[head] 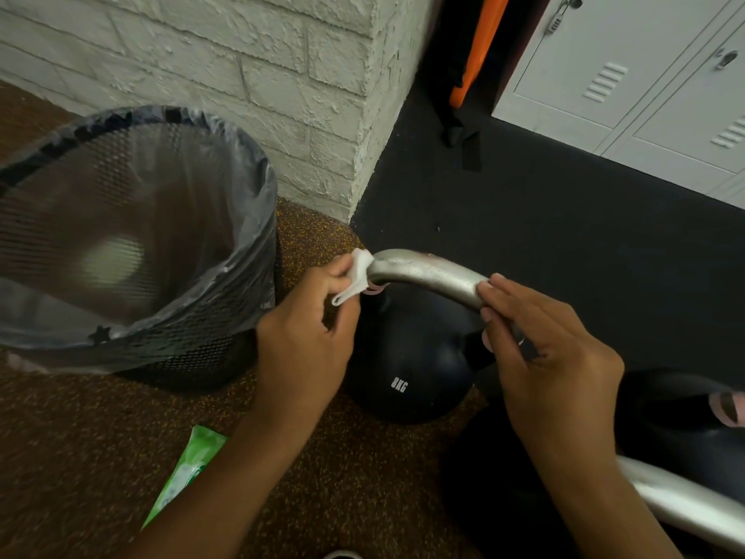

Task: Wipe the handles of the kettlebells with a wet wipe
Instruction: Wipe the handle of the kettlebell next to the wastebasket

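Left hand (300, 336): grip closed on a white wet wipe (354, 276), fingers and thumb curled, wipe pinched and pressed around the left bend of the silver handle (427, 272). One twisted end of the wipe hanging below the fingers.

Right hand (540, 349): grip closed around the right part of the same handle, fingers curled over the top of the bar, thumb under it, only partly visible.

Handle belonging to a black kettlebell (403, 365), marked "8KG" in white, standing on the floor between the two hands and below them. Round body on the border between the brown speckled floor (100, 457) and the dark floor mat (564, 219).

Second kettlebell (677, 445) just beside, at the lower right, black too, with a silver handle partly cut by the picture edge. A pink band visible on it at the right edge.

Left of the left hand, near it: a black mesh bin (133, 244) with a clear plastic liner, something pale and blurred at the bottom. Under the left forearm, on the brown floor: a green and white packet (185, 474), partly covered by the arm; content not readable.

Behind the kettlebell: corner of a white painted brick wall (282, 66). Further right: something orange and black (471, 66) leaning in the dark gap, then white metal lockers (625, 66) with vents and locks.
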Available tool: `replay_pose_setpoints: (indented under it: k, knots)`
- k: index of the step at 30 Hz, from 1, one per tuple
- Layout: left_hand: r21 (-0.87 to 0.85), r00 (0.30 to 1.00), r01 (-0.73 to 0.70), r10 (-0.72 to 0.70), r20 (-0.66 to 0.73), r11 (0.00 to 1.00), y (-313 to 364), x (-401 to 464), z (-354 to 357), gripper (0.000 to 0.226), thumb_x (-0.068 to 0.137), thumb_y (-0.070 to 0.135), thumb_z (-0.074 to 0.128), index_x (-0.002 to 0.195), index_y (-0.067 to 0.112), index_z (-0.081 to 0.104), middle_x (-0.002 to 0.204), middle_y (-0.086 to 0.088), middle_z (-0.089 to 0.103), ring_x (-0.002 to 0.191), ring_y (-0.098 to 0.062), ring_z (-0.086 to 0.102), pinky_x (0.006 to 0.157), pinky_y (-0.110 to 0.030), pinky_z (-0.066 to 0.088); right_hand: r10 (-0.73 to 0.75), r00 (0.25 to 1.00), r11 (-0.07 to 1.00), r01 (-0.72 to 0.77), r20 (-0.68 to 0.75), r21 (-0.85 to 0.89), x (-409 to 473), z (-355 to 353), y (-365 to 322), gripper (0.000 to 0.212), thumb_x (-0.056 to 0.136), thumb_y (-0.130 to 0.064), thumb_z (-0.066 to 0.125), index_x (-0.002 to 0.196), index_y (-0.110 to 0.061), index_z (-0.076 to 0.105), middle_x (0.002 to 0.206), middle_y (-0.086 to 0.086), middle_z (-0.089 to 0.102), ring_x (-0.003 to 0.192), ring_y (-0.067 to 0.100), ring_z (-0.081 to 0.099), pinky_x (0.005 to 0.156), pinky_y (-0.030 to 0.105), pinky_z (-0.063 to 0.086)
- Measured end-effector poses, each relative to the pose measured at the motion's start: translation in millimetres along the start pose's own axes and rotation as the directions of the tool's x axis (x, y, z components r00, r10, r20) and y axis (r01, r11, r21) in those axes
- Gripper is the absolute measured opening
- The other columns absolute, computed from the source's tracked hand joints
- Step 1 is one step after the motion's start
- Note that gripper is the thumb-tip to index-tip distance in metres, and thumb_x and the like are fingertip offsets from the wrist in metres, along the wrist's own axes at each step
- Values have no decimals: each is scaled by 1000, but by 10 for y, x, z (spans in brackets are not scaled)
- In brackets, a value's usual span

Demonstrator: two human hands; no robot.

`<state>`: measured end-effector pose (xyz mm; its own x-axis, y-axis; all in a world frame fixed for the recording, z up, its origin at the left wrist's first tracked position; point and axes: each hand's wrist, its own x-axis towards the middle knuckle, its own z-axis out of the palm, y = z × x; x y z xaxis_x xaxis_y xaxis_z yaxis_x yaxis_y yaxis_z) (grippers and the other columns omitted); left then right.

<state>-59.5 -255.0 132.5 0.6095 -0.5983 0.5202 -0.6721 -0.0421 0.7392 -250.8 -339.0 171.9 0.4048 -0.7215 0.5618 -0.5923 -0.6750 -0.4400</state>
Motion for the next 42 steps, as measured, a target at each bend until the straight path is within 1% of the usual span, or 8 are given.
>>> replay_pose_setpoints:
  k: [4,8,12,16,23,27,34,42]
  knots:
    - [1,996,-40,40,79,999,-3,5,146,13,93,8,71,104,5,67,131,-1,67,119,-8,65,92,-22,56,-1,1000,1000,1,-5,5,-1,0,10,31,86,-3,77,115,-11,76,121,-3,68,113,15,69,103,21,49]
    - [-56,987,-54,62,147,997,-26,10,129,28,99,30,62,111,5,69,137,2,62,125,-6,61,100,-17,51,6,1000,1000,-5,-14,22,-4,16,13,30,86,-3,77,115,-11,76,121,0,71,114,15,69,99,26,52]
    - [-95,995,-21,30,96,995,-72,51,114,17,101,17,64,112,9,73,130,2,68,120,-3,64,97,-24,55,-4,999,1000,5,-38,18,-18,31,-3,28,87,-4,76,114,-11,76,120,-5,67,112,14,69,93,31,56]
    - [-130,995,22,-9,102,991,-77,110,142,36,97,18,70,132,11,67,130,1,69,120,-4,65,100,-28,55,1,1000,1000,-1,-24,13,-20,29,5,30,86,-4,77,115,-12,76,121,-4,69,114,15,69,90,36,58]
    - [-126,989,-100,112,94,987,-98,141,157,32,94,10,72,125,4,69,130,-4,68,120,-5,66,103,-26,53,23,999,1000,-23,-25,17,-18,41,-9,27,88,-6,76,114,-13,76,119,-9,66,113,12,68,95,28,55]
    - [-95,970,-215,223,94,972,-93,163,156,29,93,7,74,121,2,71,126,-7,70,119,-11,68,102,-30,54,25,999,999,-25,-27,23,-26,45,-2,27,88,-7,75,115,-13,76,120,-6,68,115,11,67,94,32,57]
    - [-75,983,-169,174,59,983,-154,107,159,28,93,7,73,121,1,70,125,-8,70,115,-10,69,98,-26,57,39,999,999,-38,-33,30,-29,58,3,28,87,-4,77,114,-13,76,119,-2,72,115,13,68,97,29,54]
    - [-24,936,-333,333,112,943,-44,159,201,30,96,9,71,125,1,69,132,-11,66,126,-16,64,105,-30,52,51,998,998,-50,-47,31,-37,66,0,28,87,-4,78,114,-12,76,119,-1,73,115,12,68,100,25,53]
